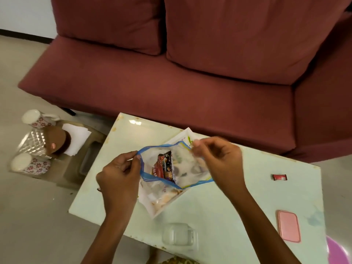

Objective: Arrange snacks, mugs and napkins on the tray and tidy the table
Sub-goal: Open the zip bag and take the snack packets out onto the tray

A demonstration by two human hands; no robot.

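Observation:
A clear zip bag (187,169) with a blue seal lies on the pale green table (219,206), its mouth pulled wide. My left hand (120,176) pinches the left rim and my right hand (217,159) pinches the right rim. Inside sits a red and black snack packet (163,167), with more wrapped snacks under the plastic. A small red snack wrapper (279,177) lies alone at the table's right. To the left, a low stool (76,168) carries two floral mugs (36,119) (28,163), a shiny silver container with a brown lid (43,141) and white napkins (78,139).
A pink phone (288,225) lies near the table's right front corner. A clear plastic box (179,236) stands at the front edge. A maroon sofa (190,73) fills the space behind the table. A purple round object (337,250) shows at the bottom right.

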